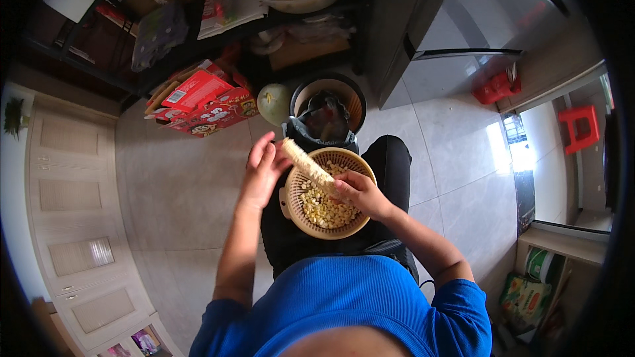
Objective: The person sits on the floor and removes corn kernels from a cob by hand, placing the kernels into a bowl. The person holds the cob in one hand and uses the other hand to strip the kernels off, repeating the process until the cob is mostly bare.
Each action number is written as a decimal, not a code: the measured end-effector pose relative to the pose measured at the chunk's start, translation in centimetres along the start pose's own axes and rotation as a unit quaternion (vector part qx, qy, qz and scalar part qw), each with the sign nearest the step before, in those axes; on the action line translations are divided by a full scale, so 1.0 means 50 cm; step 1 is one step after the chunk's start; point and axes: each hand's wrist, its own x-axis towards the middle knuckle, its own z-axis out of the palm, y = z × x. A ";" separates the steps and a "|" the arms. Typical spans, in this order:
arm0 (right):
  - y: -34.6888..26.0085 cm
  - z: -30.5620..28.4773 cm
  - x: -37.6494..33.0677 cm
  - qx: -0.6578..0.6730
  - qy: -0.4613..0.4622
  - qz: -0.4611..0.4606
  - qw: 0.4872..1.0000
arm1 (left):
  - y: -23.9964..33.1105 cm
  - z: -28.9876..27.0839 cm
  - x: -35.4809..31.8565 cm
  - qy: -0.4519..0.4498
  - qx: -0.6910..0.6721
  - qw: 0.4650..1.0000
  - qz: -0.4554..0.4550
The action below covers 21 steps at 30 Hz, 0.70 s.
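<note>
A stripped corn cob (309, 166), pale and nearly bare, slants over a beige strainer basket (286, 203) on my lap. My right hand (360, 193) is closed around the cob's near end. Beside its far end, my left hand (261, 170) has its fingers apart; whether a fingertip touches the cob is unclear. Loose corn kernels (324, 213) cover the bottom of the basket.
Just beyond my knees stands a round bin (359, 102) with a dark liner. A pale green melon (274, 103) and red cartons (211, 109) sit left of it. Corn cobs lie in a clear bowl (317, 4) on the shelf. A grey fridge (456, 33) rises at the right.
</note>
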 end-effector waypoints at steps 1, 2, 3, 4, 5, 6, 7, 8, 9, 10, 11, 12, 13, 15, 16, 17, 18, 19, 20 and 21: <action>0.012 0.007 0.000 0.001 0.010 -0.008 1.000 | -0.039 0.007 -0.002 0.006 -0.124 0.992 -0.027; 0.023 0.018 0.000 0.002 0.020 -0.011 1.000 | -0.083 0.006 -0.002 0.007 -0.165 0.984 -0.070; 0.033 0.025 -0.003 0.002 0.033 -0.012 0.999 | -0.095 0.050 -0.014 0.029 -0.138 0.987 -0.078; 0.037 0.034 -0.005 -0.030 0.053 -0.012 0.998 | -0.112 0.076 -0.015 0.066 -0.128 0.986 -0.082; 0.047 0.036 -0.005 -0.040 0.061 -0.026 0.997 | -0.122 0.095 -0.012 0.099 -0.118 0.984 -0.086; 0.063 0.035 -0.001 -0.049 0.069 -0.040 0.996 | -0.137 0.091 -0.004 0.113 -0.136 0.981 -0.074; 0.072 0.037 0.000 -0.059 0.077 -0.054 0.994 | -0.151 0.087 0.004 0.126 -0.154 0.978 -0.062; 0.062 0.045 -0.004 -0.090 0.098 -0.056 0.989 | -0.145 0.110 0.005 0.171 -0.136 0.975 -0.044; 0.066 0.045 -0.003 -0.103 0.107 -0.052 0.988 | -0.149 0.113 0.006 0.176 -0.133 0.975 -0.033; 0.072 0.043 -0.002 -0.116 0.116 -0.048 0.985 | -0.155 0.114 0.008 0.181 -0.130 0.975 -0.022; 0.080 0.043 -0.001 -0.127 0.125 -0.043 0.983 | -0.161 0.112 0.008 0.187 -0.126 0.974 -0.012; 0.087 0.043 0.002 -0.139 0.135 -0.067 0.979 | -0.166 0.109 0.011 0.184 -0.128 0.975 -0.008; 0.090 0.044 0.004 -0.137 0.136 -0.064 0.979 | -0.168 0.107 0.013 0.183 -0.122 0.975 -0.012; 0.092 0.043 0.010 -0.133 0.138 -0.059 0.980 | -0.167 0.102 0.016 0.183 -0.111 0.977 -0.018; 0.095 0.042 0.012 -0.097 0.148 -0.037 0.984 | -0.166 0.103 0.015 0.178 -0.108 0.978 -0.026; 0.098 0.043 0.015 -0.061 0.155 -0.015 0.986 | -0.161 0.104 0.014 0.173 -0.107 0.979 -0.031; 0.099 0.044 0.017 -0.025 0.163 0.008 0.986 | -0.154 0.106 0.013 0.168 -0.106 0.979 -0.036; 0.096 0.045 0.018 -0.011 0.155 0.013 0.988 | -0.147 0.109 0.012 0.163 -0.105 0.980 -0.042; 0.090 0.044 0.018 0.003 0.149 0.019 0.989 | -0.141 0.115 0.011 0.166 -0.103 0.980 -0.031; 0.086 0.043 0.017 0.017 0.143 0.024 0.989 | -0.138 0.115 0.014 0.172 -0.107 0.979 -0.020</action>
